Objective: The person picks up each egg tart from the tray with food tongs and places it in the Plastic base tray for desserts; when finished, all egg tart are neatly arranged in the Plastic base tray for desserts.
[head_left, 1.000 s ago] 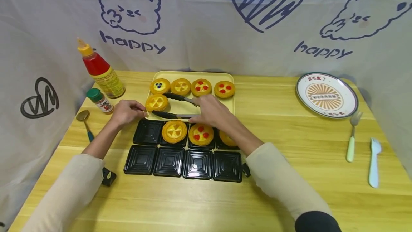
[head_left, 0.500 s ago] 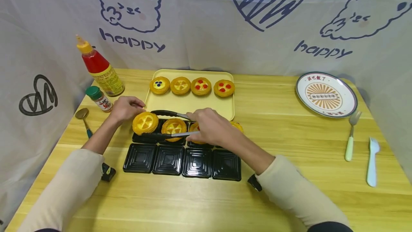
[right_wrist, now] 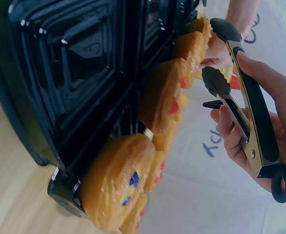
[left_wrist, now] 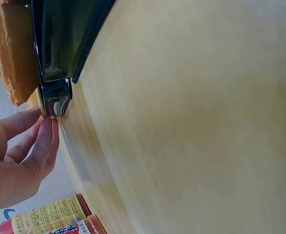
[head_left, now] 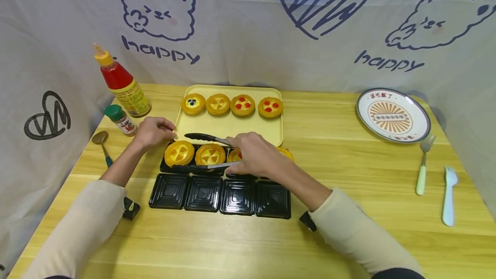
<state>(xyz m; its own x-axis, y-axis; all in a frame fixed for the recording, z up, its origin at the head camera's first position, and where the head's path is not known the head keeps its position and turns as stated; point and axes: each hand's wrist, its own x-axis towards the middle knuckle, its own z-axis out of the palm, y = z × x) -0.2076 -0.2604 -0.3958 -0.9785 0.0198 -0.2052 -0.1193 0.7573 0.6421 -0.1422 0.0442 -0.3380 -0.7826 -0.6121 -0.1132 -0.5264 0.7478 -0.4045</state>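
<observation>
the right hand point(head_left: 253, 156) grips the tongs point(head_left: 205, 152), their arms spread and pointing left along the black tray point(head_left: 186, 193), astride the tart point(head_left: 179, 153) in its far-left cup. the left hand point(head_left: 153, 131) is nearer, fingertips pinching the tray's left corner.

The backdrop point(head_left: 248, 25) reads "happy" twice, under each bear drawing. The plate point(head_left: 393, 114) carries red characters on its rim, too small to read, as are the bottle point(head_left: 128, 89) labels.
</observation>
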